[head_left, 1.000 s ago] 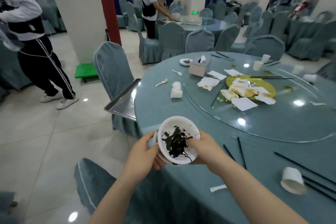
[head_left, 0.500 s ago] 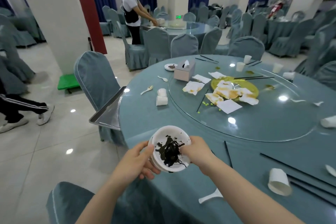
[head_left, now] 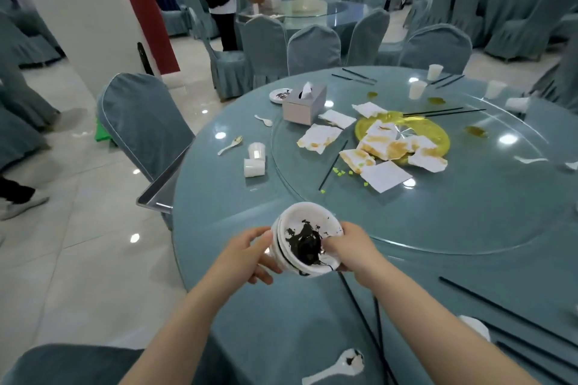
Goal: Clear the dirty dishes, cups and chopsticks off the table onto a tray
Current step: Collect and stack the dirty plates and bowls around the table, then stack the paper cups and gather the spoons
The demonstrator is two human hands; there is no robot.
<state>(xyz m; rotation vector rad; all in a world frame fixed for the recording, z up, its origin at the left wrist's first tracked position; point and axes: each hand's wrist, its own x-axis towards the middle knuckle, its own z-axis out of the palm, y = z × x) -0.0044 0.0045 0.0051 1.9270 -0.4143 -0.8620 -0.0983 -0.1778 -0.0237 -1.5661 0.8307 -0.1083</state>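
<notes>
A small stack of white bowls [head_left: 305, 241], the top one smeared with dark leftovers, is held above the near edge of the round table [head_left: 469, 237], toward its seven o'clock side. The stack is gripped from the outside by the left hand [head_left: 247, 255], fingers curled round its wall, while the right hand [head_left: 347, 248] is closed on the opposite rim, thumb apparently inside the top bowl. The metal tray [head_left: 156, 194] is seen resting on a covered chair [head_left: 140, 122] at about nine o'clock of the table, its edge touching or just under the tabletop, well left of the bowls. The step in hand is judged to be the carrying of the gathered bowls to the tray. For the next move a sweep to the left is called for, with the stack kept level so that the leftovers are not spilled, and a low set-down on the tray. Much is still to be cleared: cups [head_left: 255, 161] at ten o'clock, a spoon [head_left: 231, 144] beyond them, chopsticks [head_left: 359, 303] and another spoon [head_left: 339, 367] at five o'clock.
</notes>
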